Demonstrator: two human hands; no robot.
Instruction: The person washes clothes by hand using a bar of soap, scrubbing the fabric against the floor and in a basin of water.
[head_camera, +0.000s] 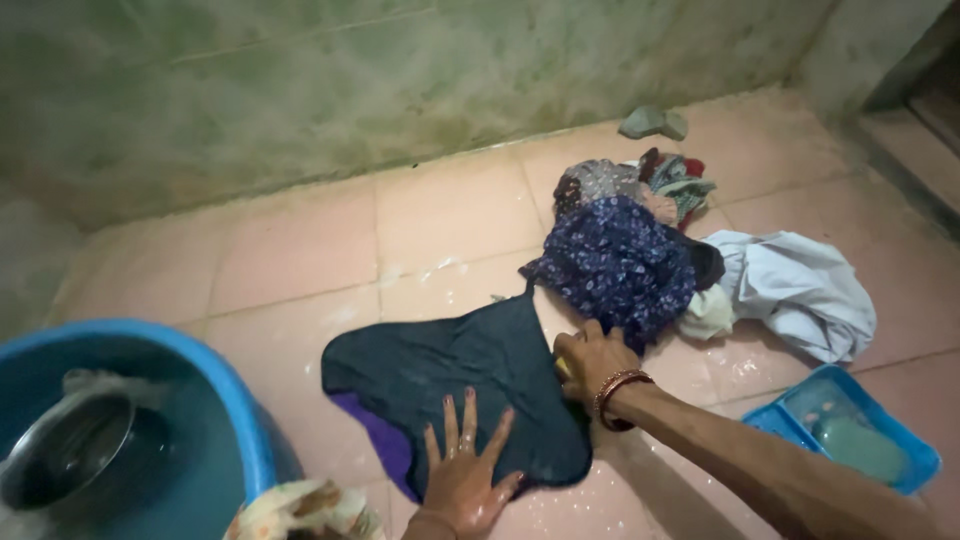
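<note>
Dark wet cloth garment (470, 385) spread on pink tiled floor, mid-front; left hand (462, 480) flat, fingers splayed, pinning it; right hand (592, 358) curled around something small and yellowish at its edge. Firm, even pinning would prevent bunching.

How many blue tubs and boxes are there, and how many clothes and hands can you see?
Blue round tub: 1
Blue soap box: 1
Dark cloth spread flat: 1
Flowery blue cloth: 1
Pale blue cloth: 1
Mixed bundle of clothes, too tangled to count: 1
Hands, left hand and right hand: 2
Total: 8
</note>
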